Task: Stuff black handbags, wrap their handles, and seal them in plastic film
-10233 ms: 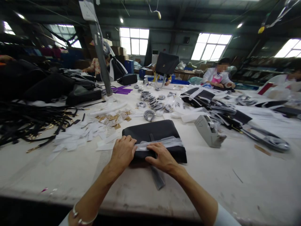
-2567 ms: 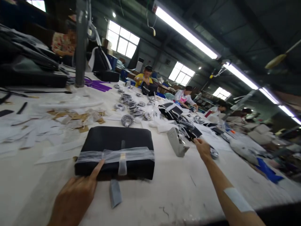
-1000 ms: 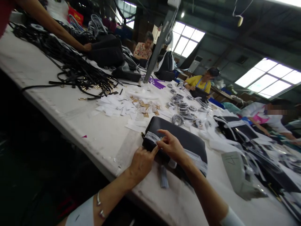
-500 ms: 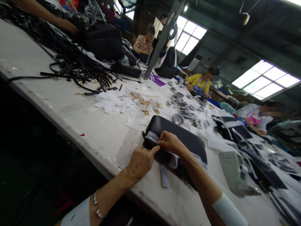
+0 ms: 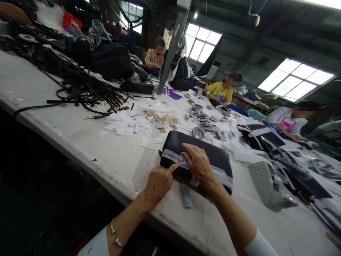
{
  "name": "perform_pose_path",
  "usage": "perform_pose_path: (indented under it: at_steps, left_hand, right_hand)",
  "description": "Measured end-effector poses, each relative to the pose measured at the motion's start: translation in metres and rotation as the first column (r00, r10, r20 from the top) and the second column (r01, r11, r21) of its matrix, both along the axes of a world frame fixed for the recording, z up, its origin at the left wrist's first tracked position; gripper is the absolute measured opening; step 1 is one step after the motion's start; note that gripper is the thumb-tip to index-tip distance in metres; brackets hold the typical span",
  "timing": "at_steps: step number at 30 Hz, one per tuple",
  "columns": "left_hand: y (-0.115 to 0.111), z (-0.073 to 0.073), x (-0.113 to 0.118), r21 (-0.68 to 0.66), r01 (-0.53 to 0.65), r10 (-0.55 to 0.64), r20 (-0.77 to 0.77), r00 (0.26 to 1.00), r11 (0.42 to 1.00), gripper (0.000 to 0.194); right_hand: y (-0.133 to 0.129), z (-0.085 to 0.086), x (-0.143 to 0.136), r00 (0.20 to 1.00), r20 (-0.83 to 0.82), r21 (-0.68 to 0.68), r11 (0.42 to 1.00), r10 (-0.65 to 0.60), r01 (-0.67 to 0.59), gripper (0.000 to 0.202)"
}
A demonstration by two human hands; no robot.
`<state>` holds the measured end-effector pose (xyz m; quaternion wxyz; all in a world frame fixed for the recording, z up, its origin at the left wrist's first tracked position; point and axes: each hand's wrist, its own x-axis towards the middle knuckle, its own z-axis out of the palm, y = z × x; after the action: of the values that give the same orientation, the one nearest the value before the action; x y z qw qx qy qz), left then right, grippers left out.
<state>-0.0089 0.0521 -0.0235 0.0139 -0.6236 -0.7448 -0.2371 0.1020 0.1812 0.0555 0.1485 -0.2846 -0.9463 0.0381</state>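
Note:
A black handbag (image 5: 210, 151) lies on the white table in front of me. A strip of translucent white plastic wrap (image 5: 221, 174) runs along its near side. My right hand (image 5: 199, 163) rests flat on the wrap and the bag, fingers extended, gripping nothing. From the left, my left hand (image 5: 159, 182) touches the wrap with its outstretched index finger; its other fingers are curled and partly hidden. Just below the bag, a short grey strip (image 5: 187, 196) lies on the table.
Black straps with gold clips (image 5: 103, 97) pile up at the left. White paper slips and brown tags (image 5: 158, 121) lie beyond the bag. Coiled wrapped straps (image 5: 205, 121) are further back. A grey plastic holder (image 5: 262, 185) stands at right. Co-workers sit behind a metal post (image 5: 169, 53).
My right hand has gone from a pinch at the wrap's left part to lying flat, further right. The wrap now stretches along the bag's side. My left index finger stays on it.

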Motion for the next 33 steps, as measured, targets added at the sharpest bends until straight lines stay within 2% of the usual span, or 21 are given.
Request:
perform_pose_path:
  at_steps: [3,5,11,16,19,22,25,27,28,29,31,33]
  left_hand:
    - [0.001,0.002,0.000,-0.023,-0.014,0.014,0.001,1.000,1.000,0.041]
    - [0.001,0.004,-0.001,-0.030,-0.023,0.023,-0.003,1.000,0.999,0.041]
    - [0.002,0.003,-0.001,-0.011,-0.051,0.050,-0.075,0.996,0.999,0.044]
    - [0.001,0.000,-0.003,0.001,-0.085,0.084,-0.148,0.985,0.996,0.044]
    - [0.002,0.002,-0.002,-0.018,-0.119,0.115,-0.173,0.978,0.993,0.045]
    - [0.003,0.007,0.000,-0.039,-0.134,0.125,-0.174,0.977,0.990,0.046]
    - [-0.002,0.013,-0.002,-0.056,-0.118,0.112,-0.102,0.988,0.991,0.045]
    - [-0.008,0.019,-0.010,-0.008,-0.054,0.054,0.051,0.997,0.999,0.038]
    - [-0.010,0.023,-0.017,0.046,-0.045,0.038,0.146,0.989,0.998,0.034]
    - [-0.012,0.026,-0.024,0.108,-0.072,0.045,0.238,0.970,0.992,0.033]
    - [-0.009,0.033,-0.042,0.195,-0.199,0.110,0.393,0.913,0.960,0.039]
    - [0.002,0.039,-0.059,0.174,-0.288,0.161,0.518,0.840,0.942,0.057]
  right_hand:
    - [-0.010,-0.017,0.004,0.974,0.080,-0.061,0.976,0.213,-0.208,0.050]
    - [-0.010,-0.022,0.010,0.966,0.131,-0.093,0.973,0.224,-0.213,0.062]
    - [-0.010,-0.025,0.041,0.989,0.095,0.033,0.993,0.109,-0.113,0.076]
    - [-0.012,-0.038,0.058,0.990,0.108,-0.010,0.996,0.092,-0.091,0.074]
    - [-0.008,-0.040,0.078,0.998,0.047,0.025,0.999,-0.041,0.040,0.069]
    - [-0.003,-0.045,0.111,0.988,-0.016,0.044,0.987,-0.156,0.156,0.063]
    - [0.006,-0.050,0.149,0.941,-0.191,0.007,0.958,-0.279,0.286,0.051]
    - [0.014,-0.050,0.170,0.806,-0.368,-0.165,0.885,-0.465,0.435,0.055]
    - [0.019,-0.049,0.179,0.708,-0.423,-0.327,0.824,-0.565,0.462,0.059]
    - [0.024,-0.047,0.186,0.614,-0.442,-0.512,0.746,-0.654,0.427,0.064]
    - [0.032,-0.040,0.193,0.491,-0.394,-0.810,0.546,-0.777,0.215,0.068]
    - [0.040,-0.032,0.192,0.477,-0.333,-0.928,0.374,-0.813,-0.010,0.063]
